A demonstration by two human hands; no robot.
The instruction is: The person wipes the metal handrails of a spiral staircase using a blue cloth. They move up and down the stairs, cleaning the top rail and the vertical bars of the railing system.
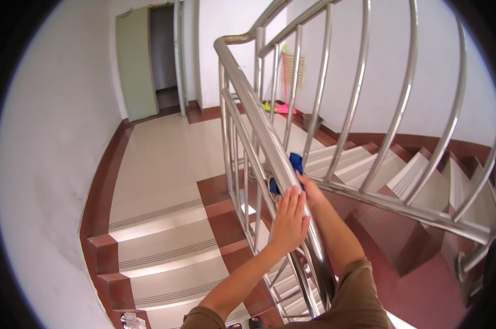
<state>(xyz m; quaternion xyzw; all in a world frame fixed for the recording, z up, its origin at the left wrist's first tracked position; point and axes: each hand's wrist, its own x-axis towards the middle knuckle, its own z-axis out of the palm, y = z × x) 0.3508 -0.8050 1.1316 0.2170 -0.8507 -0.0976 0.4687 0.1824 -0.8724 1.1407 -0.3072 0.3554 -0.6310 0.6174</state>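
Note:
A polished metal handrail (248,94) slopes down from the landing towards me. My left hand (291,218) lies along the top of the rail, fingers straight and nearly together, holding nothing. Just beyond, on the rail's right side, my right hand (312,191) presses a blue cloth (296,162) against the metal. Part of the cloth also shows on the rail's left side, so it passes beneath or around the tube. The fingers of my right hand are partly hidden by the rail.
Tiled steps (170,253) descend on the left to a landing (161,144) with a green door (138,66). Metal balusters (361,86) guard the right-hand flight. A bucket (312,122) and pink broom (287,110) stand by the far wall. Crumpled paper (132,320) lies bottom left.

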